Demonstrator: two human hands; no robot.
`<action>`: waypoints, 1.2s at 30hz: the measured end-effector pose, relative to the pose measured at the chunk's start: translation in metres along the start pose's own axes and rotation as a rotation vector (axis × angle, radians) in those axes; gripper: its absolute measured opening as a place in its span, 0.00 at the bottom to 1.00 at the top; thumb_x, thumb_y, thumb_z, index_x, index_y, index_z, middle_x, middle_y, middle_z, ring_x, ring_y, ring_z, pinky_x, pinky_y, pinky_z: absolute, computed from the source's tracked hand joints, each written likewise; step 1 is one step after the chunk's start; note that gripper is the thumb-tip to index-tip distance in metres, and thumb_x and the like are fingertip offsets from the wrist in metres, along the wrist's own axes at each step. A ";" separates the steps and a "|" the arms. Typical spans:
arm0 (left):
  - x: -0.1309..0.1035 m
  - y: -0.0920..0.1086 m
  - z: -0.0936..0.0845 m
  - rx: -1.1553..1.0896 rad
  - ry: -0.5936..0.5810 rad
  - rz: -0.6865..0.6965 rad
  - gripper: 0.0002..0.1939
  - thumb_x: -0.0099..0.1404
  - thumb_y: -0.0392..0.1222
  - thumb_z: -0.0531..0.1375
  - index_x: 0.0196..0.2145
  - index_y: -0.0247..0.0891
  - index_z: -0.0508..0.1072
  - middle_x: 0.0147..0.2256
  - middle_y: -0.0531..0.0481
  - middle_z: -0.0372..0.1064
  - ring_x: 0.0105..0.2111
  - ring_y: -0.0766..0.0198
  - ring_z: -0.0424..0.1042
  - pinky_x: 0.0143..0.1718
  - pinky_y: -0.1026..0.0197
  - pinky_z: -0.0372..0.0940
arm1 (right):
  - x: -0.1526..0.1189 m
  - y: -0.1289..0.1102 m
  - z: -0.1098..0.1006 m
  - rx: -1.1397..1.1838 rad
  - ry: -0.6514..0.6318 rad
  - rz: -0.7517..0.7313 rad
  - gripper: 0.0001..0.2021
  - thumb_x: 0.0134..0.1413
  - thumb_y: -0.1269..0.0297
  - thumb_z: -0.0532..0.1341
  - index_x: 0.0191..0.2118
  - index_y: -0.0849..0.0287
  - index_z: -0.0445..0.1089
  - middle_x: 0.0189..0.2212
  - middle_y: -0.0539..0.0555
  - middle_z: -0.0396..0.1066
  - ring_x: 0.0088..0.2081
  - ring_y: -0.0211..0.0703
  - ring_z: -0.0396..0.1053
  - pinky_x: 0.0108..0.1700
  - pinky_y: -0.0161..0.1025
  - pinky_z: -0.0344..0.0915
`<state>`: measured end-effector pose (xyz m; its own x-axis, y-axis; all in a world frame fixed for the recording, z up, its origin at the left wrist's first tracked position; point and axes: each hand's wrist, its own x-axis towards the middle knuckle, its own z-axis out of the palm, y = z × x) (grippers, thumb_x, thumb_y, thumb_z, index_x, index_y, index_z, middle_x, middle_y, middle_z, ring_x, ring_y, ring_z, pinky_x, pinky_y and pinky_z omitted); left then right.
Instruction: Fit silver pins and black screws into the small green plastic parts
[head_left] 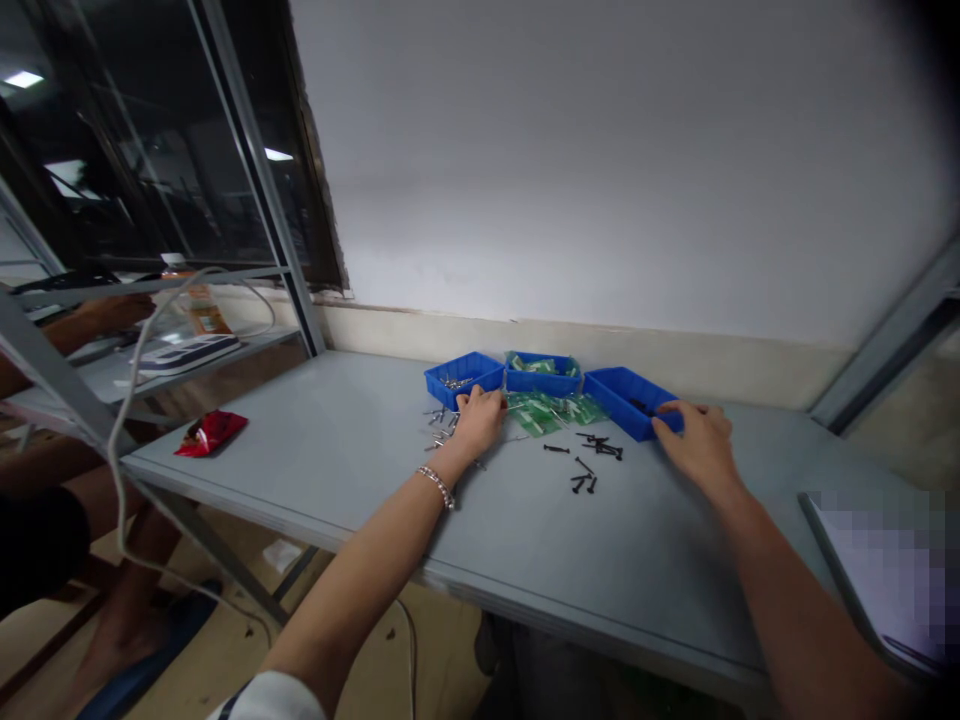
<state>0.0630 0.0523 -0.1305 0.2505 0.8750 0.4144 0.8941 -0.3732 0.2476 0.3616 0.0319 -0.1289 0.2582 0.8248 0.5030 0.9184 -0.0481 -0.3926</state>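
Observation:
My left hand [481, 415] is at the front right corner of the left blue bin [474, 372], its fingers bent together. What they hold, if anything, is hidden. Silver screws [442, 436] lie loose beside and below it; more lie in that bin. My right hand [699, 440] has its thumb and fingers closed around the right end of another blue bin [619, 400], which contains some dark pieces. Black screws [600, 447] are scattered on the table between my hands. Green-and-clear packets [546, 412] lie before the middle blue bin [541, 380], which holds similar packets.
A red packet [212, 432] sits on the grey table [322, 440] at left. A notebook-like item [862, 560] lies at the right edge. Behind the bins rises a wall [570, 200]. Left, past a metal frame, another person's arm [97, 318] and a bottle [202, 300] show.

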 end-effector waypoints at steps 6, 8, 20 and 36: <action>0.003 0.001 -0.004 -0.136 0.080 -0.059 0.06 0.62 0.35 0.53 0.34 0.35 0.69 0.33 0.44 0.70 0.40 0.55 0.63 0.43 0.49 0.53 | -0.001 -0.005 0.004 0.078 0.002 -0.101 0.14 0.47 0.61 0.53 0.37 0.60 0.69 0.35 0.61 0.63 0.45 0.55 0.59 0.42 0.48 0.58; 0.004 0.003 -0.007 -0.203 0.076 -0.030 0.05 0.61 0.36 0.54 0.34 0.35 0.69 0.33 0.46 0.71 0.39 0.58 0.65 0.42 0.53 0.55 | -0.001 -0.010 0.003 0.123 -0.006 -0.133 0.13 0.46 0.62 0.53 0.35 0.60 0.69 0.34 0.60 0.64 0.43 0.53 0.61 0.43 0.47 0.59; -0.013 0.037 -0.001 -0.487 -0.164 0.252 0.12 0.58 0.35 0.57 0.41 0.36 0.67 0.32 0.48 0.72 0.32 0.64 0.70 0.36 0.62 0.62 | -0.023 -0.053 0.014 0.520 -0.336 -0.318 0.14 0.50 0.56 0.52 0.29 0.58 0.70 0.28 0.55 0.70 0.32 0.45 0.66 0.35 0.41 0.62; -0.013 0.040 -0.009 -0.551 -0.058 0.202 0.10 0.62 0.43 0.53 0.37 0.35 0.70 0.30 0.48 0.70 0.29 0.66 0.66 0.33 0.63 0.60 | -0.030 -0.068 0.007 0.713 -0.585 -0.292 0.12 0.47 0.56 0.54 0.22 0.58 0.64 0.20 0.49 0.62 0.25 0.39 0.60 0.28 0.36 0.57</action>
<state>0.0918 0.0233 -0.1187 0.4293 0.7796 0.4561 0.5056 -0.6259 0.5939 0.2890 0.0143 -0.1232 -0.3183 0.9095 0.2676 0.4754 0.3973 -0.7850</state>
